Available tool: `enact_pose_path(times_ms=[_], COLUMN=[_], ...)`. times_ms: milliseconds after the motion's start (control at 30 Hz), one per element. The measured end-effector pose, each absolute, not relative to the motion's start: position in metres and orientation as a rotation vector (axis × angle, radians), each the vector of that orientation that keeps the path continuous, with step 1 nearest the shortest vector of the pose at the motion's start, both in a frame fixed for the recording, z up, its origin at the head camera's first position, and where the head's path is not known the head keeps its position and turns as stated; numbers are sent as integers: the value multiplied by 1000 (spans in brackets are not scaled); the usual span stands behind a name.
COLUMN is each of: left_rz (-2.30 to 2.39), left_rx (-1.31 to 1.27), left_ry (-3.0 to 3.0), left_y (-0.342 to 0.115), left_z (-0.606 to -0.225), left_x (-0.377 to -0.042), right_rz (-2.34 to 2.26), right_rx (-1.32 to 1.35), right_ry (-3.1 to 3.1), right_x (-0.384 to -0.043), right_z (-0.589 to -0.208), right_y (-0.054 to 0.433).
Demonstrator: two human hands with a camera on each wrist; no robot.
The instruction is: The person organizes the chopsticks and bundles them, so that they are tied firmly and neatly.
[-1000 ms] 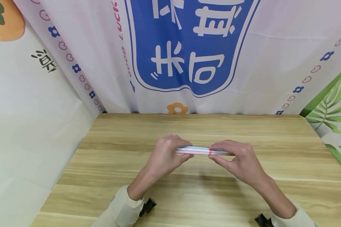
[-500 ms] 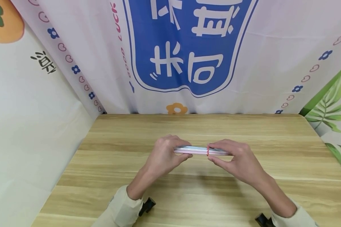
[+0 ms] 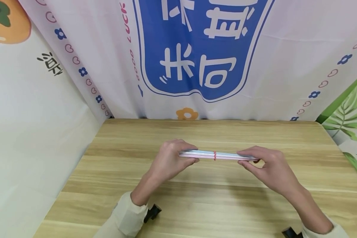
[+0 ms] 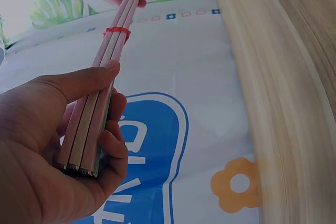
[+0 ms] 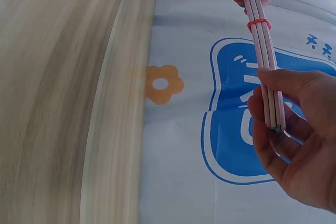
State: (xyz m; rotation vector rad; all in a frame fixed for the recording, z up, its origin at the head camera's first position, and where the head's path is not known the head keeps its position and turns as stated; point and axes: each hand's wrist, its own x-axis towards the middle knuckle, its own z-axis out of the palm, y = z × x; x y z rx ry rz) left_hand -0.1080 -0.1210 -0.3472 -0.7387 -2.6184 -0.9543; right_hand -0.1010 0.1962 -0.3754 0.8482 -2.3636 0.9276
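Note:
A bundle of slim, pencil-like sticks (image 3: 227,155) in pale pink, white and blue is held level above the table. A red elastic band (image 3: 215,155) circles it near its middle and touches neither hand. My left hand (image 3: 170,162) pinches the left end, thumb on the near side and fingers on the far side. In the left wrist view, dark stick ends (image 4: 79,170) show by the palm. My right hand (image 3: 269,168) holds the other end between thumb and fingers. Greenish tips (image 5: 276,128) peek out there in the right wrist view. Parts of the sticks are hidden behind the fingers.
The wooden table (image 3: 131,138) spreads beneath both hands. Behind it hangs a white printed cloth (image 3: 285,66) with a large blue sign, meeting the table's back edge. More printed cloth (image 3: 26,132) lines the left side. Black wrist mounts (image 3: 152,213) sit on both cuffs.
My right hand has slid right along the bundle, from beside the red band to the end of the sticks. The band is now bare between the hands. My left hand keeps its grip.

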Motion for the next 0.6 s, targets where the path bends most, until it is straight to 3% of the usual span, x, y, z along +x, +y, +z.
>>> enact_pose_path(times_ms=[600], left_rz=[-796], left_rx=[-1002], left_ry=[-2688], left_y=[-140], left_z=[-353], left_x=[-115], right_rz=[902], right_rx=[880], right_ry=[-2367], right_x=[-98], right_z=[-376], right_y=[202])
